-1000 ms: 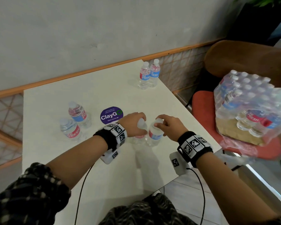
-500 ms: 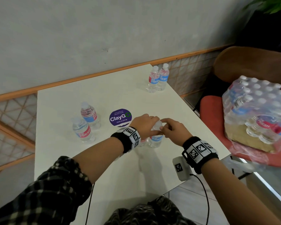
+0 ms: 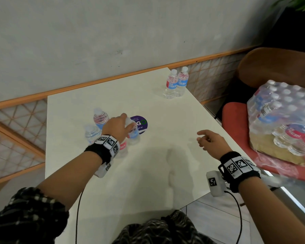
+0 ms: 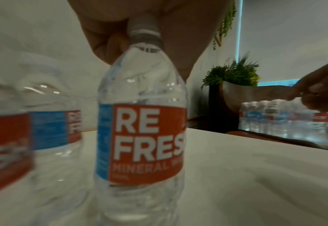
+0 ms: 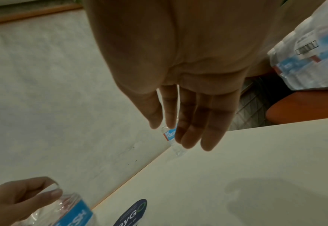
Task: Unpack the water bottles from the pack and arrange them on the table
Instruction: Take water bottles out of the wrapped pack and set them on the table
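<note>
- Now the left hand (image 3: pixel 117 128) alone carries both bottles (image 3: pixel 133 132) by their tops; half a second ago both hands met over them nearer the table's (image 3: pixel 165 138) front edge.
- They now stand beside the purple sticker (image 3: pixel 142 124), probably touching the table, next to two more bottles (image 3: pixel 99 118).
- Right hand (image 3: pixel 212 142) hovers empty right of the sticker, fingers loosely spread.
- Plastic-wrapped pack (image 3: pixel 282 118), full of bottles, sits on a red chair (image 3: pixel 233 117) further right.

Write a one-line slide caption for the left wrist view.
Left hand grips a water bottle by its cap on the white table, another bottle beside it.
</note>
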Demonstrator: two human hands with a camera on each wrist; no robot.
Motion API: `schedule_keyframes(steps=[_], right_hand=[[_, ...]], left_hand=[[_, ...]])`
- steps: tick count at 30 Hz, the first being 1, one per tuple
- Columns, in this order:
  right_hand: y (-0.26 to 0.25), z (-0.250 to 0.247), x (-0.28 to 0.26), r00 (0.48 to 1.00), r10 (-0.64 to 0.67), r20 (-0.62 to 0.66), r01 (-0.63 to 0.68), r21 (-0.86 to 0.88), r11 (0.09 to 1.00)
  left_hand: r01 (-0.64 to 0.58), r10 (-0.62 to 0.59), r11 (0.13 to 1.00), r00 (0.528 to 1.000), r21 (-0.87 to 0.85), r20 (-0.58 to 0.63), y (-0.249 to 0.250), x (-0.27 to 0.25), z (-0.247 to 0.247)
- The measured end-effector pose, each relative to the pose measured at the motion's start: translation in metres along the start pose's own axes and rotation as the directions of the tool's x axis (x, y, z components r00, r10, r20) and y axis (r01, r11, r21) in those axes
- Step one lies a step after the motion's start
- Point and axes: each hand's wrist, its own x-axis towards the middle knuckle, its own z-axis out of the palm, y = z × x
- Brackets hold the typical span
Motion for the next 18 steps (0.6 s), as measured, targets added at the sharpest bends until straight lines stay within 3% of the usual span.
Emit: schedule_keyframes(steps=[4, 9, 14, 18], right_hand=[[0.002, 0.002, 0.000, 1.000, 0.009, 0.001, -0.009, -0.016, 1.000], [-0.008, 0.018, 0.000, 0.999, -0.016, 0.044, 0.018, -0.045, 0.999], [-0.016, 0.029, -0.002, 0.995, -0.022, 0.098, 0.030, -0.082, 0.996], [-0.011, 0.026, -0.003, 0.990, 0.024, 0.139, -0.004, -0.147, 0.989]], left_hand=[[0.117, -0.115, 0.993, 0.992, 0.023, -0.060, -0.025, -0.001, -0.007], [0.112, -0.095, 0.987, 0.986, 0.119, -0.139, -0.036, -0.005, -0.003], [0.076, -0.075, 0.997, 0.995, 0.028, -0.062, -0.037, -0.008, 0.000], [0.076, -0.069, 0.992, 0.996, 0.102, -0.064, -0.031, -0.007, -0.005]])
